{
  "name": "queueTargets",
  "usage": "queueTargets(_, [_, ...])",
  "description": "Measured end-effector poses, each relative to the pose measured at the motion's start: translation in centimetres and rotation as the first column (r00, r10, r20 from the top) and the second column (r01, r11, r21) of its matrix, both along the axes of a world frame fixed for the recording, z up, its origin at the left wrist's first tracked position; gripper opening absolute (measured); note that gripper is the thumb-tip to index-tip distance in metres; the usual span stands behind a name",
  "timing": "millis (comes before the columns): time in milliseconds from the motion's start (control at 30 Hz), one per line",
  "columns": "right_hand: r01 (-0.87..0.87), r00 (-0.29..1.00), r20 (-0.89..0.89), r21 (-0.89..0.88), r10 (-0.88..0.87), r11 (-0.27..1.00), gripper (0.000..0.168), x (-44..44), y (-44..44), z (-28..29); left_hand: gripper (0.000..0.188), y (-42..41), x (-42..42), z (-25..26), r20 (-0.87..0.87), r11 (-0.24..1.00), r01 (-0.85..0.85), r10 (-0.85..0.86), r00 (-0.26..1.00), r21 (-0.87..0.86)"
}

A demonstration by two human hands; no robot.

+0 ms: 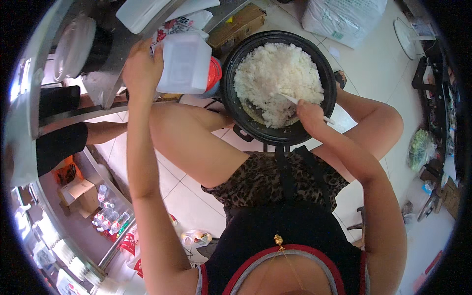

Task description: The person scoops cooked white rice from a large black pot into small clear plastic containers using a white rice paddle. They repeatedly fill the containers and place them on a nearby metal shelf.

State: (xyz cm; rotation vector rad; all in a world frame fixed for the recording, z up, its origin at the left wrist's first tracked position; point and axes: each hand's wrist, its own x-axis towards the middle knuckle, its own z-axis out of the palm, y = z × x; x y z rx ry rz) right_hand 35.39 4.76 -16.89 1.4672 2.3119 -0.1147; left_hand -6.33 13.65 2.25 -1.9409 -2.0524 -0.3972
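Note:
A wide black pot point(229, 79) stands between my knees, with a heap of white cooked rice point(276, 70) inside. My right hand point(311, 115) grips a white rice paddle point(290, 98), whose blade rests against the rice. Its handle end sticks out beyond my palm. To the left, my left hand point(143, 64) is raised at the edge of a metal counter point(116, 79). The thumb lies against a translucent white plastic container point(184, 64); the fingers are partly hidden, so I cannot tell whether they hold the container or the counter edge.
A red-topped bucket point(214, 73) stands behind the container. Beyond are a cardboard box point(238, 27) and a large white sack point(343, 20). A bag of green vegetables point(420, 149) lies right. Several plastic bottles point(110, 217) are at lower left. Another person's leg point(105, 132) shows left.

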Motion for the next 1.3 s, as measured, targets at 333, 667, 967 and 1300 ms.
queueTargets(333, [0.008, 0.999, 0.033, -0.355, 0.004, 0.935, 0.017, -3.4, -5.7, -3.1, 0.036, 2.7, -1.7, -6.1, -0.067, 0.817, -0.317, 0.327, 0.943, -0.482])
queueTargets(667, [0.099, 0.991, 0.116, -0.264, -0.07, 0.96, 0.027, -7.1, -5.8, -6.0, 0.029, 0.6, -0.4, -3.8, 0.343, 0.971, -0.205, 0.152, 0.927, 0.123])
queueTargets(967, [0.071, 0.997, 0.046, -0.594, -0.055, 0.801, 0.018, 5.6, 0.4, -4.3, 0.045, -3.1, 3.8, -0.1, 0.98, 0.982, 0.083, 0.175, -0.096, -0.167])
queueTargets(1300, [0.223, 0.833, -0.11, -0.83, -0.542, 0.512, 0.036, -3.9, -1.5, -8.6, 0.079, -2.4, -0.5, -1.6, 0.238, 0.849, 0.216, 0.111, -0.965, 0.482])
